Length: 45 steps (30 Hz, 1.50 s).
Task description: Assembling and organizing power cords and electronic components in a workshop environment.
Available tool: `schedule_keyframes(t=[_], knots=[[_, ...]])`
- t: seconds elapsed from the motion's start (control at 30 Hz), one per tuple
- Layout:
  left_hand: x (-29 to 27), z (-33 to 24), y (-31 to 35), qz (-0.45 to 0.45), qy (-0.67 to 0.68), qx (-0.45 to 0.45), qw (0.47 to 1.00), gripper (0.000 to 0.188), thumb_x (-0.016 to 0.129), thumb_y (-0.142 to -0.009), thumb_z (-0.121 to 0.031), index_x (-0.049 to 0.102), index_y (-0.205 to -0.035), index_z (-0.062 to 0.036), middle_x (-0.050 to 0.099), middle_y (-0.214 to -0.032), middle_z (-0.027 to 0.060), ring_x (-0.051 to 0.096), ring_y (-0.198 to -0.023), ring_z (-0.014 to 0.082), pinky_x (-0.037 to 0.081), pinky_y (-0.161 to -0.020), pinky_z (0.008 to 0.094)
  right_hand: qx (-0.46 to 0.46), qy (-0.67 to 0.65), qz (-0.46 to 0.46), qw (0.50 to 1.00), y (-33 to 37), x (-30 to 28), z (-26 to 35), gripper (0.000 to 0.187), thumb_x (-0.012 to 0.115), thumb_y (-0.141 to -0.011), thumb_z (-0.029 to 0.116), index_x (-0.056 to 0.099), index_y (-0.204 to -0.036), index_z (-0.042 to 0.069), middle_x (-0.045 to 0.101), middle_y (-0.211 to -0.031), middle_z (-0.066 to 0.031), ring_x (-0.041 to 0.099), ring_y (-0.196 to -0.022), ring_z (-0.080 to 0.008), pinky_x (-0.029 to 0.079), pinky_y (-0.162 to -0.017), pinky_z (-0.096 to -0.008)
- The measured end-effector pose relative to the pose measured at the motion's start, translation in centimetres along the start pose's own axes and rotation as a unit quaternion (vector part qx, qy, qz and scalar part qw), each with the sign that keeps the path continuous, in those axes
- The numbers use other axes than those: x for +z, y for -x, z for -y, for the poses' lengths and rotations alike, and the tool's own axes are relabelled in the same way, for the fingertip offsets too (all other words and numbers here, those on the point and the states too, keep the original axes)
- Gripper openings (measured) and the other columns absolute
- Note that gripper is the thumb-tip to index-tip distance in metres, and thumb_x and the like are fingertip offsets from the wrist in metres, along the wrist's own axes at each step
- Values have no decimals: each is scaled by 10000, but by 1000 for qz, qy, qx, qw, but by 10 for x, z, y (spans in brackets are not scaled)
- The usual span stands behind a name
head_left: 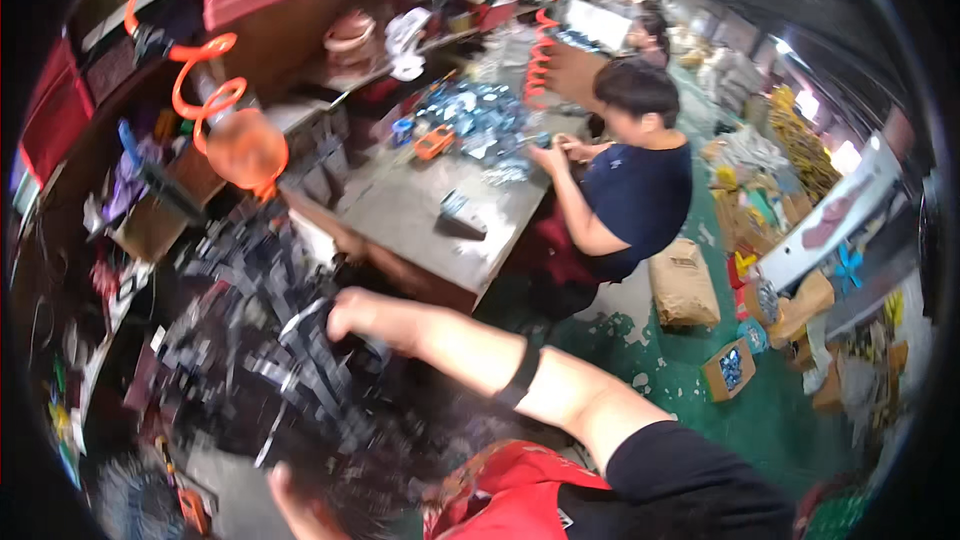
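Observation:
My right hand (355, 318) reaches across to the far edge of a pile of dark grey and black parts (300, 360), long and narrow in shape, on the bench in front of me. Its fingers are smeared by motion and partly turned away, so a hold on any part is not visible. A pale, thin strip (303, 318) lies right beside it. Low in the picture is my left hand (287, 495), blurred and mostly cut off by the lower edge. It is near a thin bright rod (270, 435) standing out from the pile; its fingers cannot be made out.
An orange coiled hose (220, 100) hangs over the bench beside a round orange object (247, 148). Ahead, a co-worker (640, 180) handles something small at a grey table (400, 210) with a heap of shiny parts (485, 115). A brown sack (684, 283) and open carton (728, 370) stand on the green floor.

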State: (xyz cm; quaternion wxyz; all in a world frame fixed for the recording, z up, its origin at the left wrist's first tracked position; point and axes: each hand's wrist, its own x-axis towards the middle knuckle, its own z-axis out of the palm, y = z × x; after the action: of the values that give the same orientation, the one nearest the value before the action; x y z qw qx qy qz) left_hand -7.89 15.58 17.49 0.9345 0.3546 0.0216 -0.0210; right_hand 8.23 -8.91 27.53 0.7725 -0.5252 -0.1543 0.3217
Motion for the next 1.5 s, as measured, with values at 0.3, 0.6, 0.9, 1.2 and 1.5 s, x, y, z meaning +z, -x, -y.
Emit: schedule_keyframes(t=[0.3, 0.6, 0.9, 1.2, 1.5], knots=[[56, 84, -90, -86, -78, -116, 987, 563, 691, -696, -109, 445, -1197, -36, 567, -1040, 68, 557, -954, 198, 474, -825, 342, 59, -28, -179, 982, 28, -99, -4, 302, 532, -691, 118, 563, -970, 5, 576, -863, -47, 528, -765, -113, 459, -687, -252], [51, 99, -91, -153, -524, 3, 838, 625, 745, -678, -276, 475, -1143, 43, 561, -1122, 171, 571, -982, 279, 442, -861, 332, 86, 148, -192, 966, 16, -115, -41, 711, 584, -677, 191, 351, -1290, -82, 555, -1026, -84, 500, -947, -139, 362, -896, -270], [41, 102, -77, -283, -601, 113, 738, 606, 747, -705, -307, 490, -1086, 88, 621, -951, 247, 620, -924, 307, 470, -799, 347, 75, 145, -176, 971, -10, -120, -35, 435, 578, -697, 193, 528, -1062, -37, 561, -838, -17, 502, -806, -107, 389, -785, -244], [35, 90, -71, -247, -750, 134, 599, 646, 674, -743, -440, 507, -1091, 79, 584, -971, 260, 574, -904, 417, 465, -790, 429, 35, 577, -330, 746, 12, -91, -50, 454, 578, -803, 269, 519, -1153, -14, 587, -1056, -236, 579, -1007, -321, 431, -873, -371], [62, 88, -95, -208, -648, 88, 727, 402, 657, -786, -306, 536, -922, 52, 603, -799, 247, 593, -786, 407, 470, -687, 422, 45, 464, -377, 801, 19, -119, -96, 298, 479, -875, 103, 523, -1153, 6, 623, -994, -196, 597, -980, -298, 434, -863, -330]])
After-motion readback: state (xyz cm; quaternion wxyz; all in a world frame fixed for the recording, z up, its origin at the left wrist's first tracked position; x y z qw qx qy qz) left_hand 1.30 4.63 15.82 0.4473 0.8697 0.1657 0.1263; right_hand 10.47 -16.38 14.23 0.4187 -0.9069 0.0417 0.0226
